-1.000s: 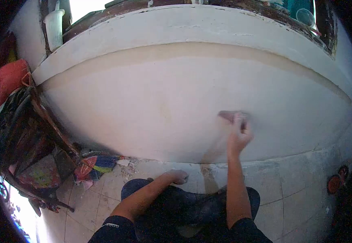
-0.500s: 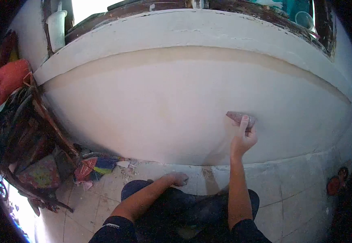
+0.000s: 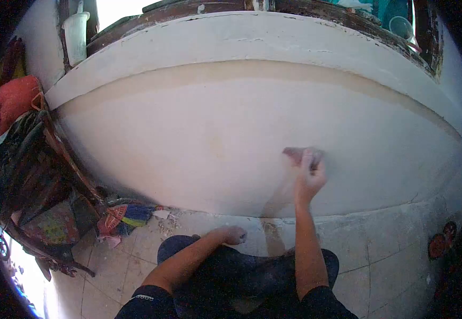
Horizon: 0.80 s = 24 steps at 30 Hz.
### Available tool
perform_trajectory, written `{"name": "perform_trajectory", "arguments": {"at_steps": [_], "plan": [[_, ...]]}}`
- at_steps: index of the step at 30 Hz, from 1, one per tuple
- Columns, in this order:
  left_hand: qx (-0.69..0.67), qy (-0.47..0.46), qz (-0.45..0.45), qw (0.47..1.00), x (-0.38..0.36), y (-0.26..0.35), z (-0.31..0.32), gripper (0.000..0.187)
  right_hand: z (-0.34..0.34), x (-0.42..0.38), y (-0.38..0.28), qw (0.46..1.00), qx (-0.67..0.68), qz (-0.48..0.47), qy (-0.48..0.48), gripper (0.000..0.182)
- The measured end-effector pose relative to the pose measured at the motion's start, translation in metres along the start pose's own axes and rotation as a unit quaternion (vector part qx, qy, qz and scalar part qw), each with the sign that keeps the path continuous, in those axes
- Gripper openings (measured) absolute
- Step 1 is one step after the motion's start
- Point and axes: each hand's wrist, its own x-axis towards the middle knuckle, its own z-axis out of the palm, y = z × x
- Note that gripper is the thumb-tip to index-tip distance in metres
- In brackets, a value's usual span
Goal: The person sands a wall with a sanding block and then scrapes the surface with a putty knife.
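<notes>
Pressing a reddish-brown piece to the pale wall, the person's right hand works at its lower part, right of the middle. The thumb and fingers of that hand close around the piece, and its pointed end sticks out to the left; motion blurs it, so it is perhaps a folded abrasive sheet. The left hand lies near the dark-clad left knee, fingers curled inward; one cannot tell whether they hold anything. Both forearms are bare below dark sleeves. Above the wall runs a white ledge, with a white container upright near its left end and a clear cup near its right. A red bundle sits among dark items at the left, and crumpled patterned cloth lies on the tiled floor near the wall's base.
</notes>
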Motion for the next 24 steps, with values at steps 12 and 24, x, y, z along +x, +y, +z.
{"name": "perform_trajectory", "arguments": {"at_steps": [12, 24], "plan": [[0.004, -0.029, -0.022, 0.999, 0.004, 0.003, -0.003, 0.037, 0.009, 0.002, -0.016, 0.998, 0.051, -0.039, -0.001, 0.022], [-0.013, 0.015, 0.025, 0.999, -0.012, 0.007, -0.004, 0.032, 0.010, 0.007, 0.008, 0.999, 0.019, -0.035, -0.005, 0.024]]}}
